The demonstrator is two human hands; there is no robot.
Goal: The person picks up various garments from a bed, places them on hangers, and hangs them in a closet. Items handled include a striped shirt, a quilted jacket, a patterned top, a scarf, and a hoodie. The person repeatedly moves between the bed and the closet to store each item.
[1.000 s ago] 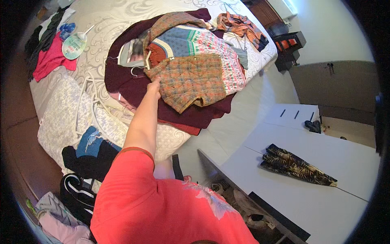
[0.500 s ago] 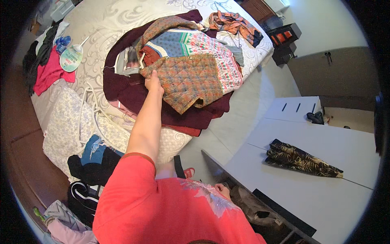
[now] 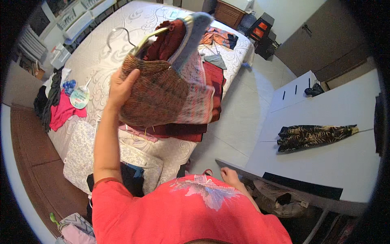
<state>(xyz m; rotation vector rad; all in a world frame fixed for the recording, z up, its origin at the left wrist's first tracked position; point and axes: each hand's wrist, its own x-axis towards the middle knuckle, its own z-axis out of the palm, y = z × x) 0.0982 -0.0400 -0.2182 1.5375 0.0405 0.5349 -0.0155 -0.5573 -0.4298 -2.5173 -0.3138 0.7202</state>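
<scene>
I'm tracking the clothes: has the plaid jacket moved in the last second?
Yes: judged against the bed, the left hand has lifted the plaid jacket upward, nearer the camera.

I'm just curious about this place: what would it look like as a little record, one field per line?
Left hand: gripping a brown plaid garment
Beside that garment: patterned knit sweater
Hanger: pale, hook exposed
Right hand: near the white surface, nothing visibly held
Bed: pink cloth and round fan at left
White surface: dark leaf-patterned cloth
</scene>
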